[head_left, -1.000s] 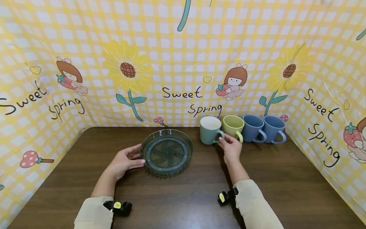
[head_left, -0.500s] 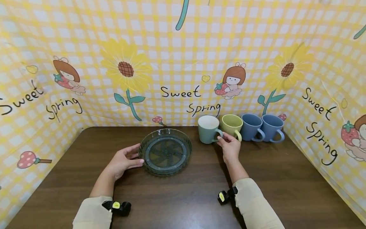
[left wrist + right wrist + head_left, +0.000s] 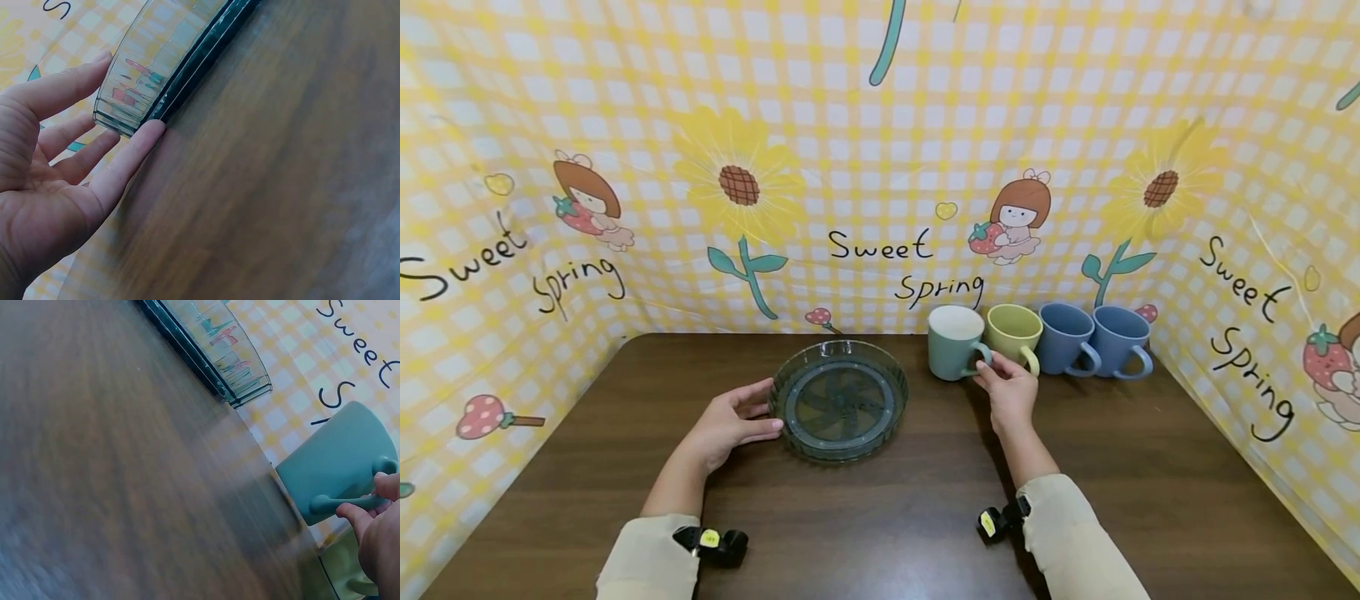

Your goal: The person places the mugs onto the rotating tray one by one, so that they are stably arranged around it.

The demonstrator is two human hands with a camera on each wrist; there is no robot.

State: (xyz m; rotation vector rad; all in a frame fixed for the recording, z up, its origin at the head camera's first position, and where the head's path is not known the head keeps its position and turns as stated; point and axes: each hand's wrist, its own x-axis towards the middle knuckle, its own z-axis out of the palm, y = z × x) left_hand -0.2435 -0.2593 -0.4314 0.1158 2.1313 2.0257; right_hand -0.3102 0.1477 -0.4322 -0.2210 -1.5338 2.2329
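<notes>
A round, see-through dark glass tray (image 3: 842, 443) with a ribbed, upright wall lies on the table, left of the middle. My left hand (image 3: 724, 427) rests against its left side, fingers nearly straight. In the left wrist view, fingertips (image 3: 155, 127) touch the tray's wall (image 3: 134, 94) and lower edge. My right hand (image 3: 1011, 395) pinches the handle of a teal mug (image 3: 953, 348) with a white inside. That mug (image 3: 344, 462) is upright; I cannot tell whether its base touches the table. Just right of it stands a yellow-green mug (image 3: 1013, 329), partly hidden by the hand.
Two blue mugs (image 3: 1063, 340) stand side by side at the back right, handles toward the front right. The brown wooden table (image 3: 865, 533) ends at a yellow checked cloth (image 3: 850, 192) that rises behind and on both sides. Wrist cameras (image 3: 722, 546) sit on both sleeves.
The whole head view shifts slightly. Both hands keep the same places on the tray and the teal mug's handle, and nothing else visibly moves.
</notes>
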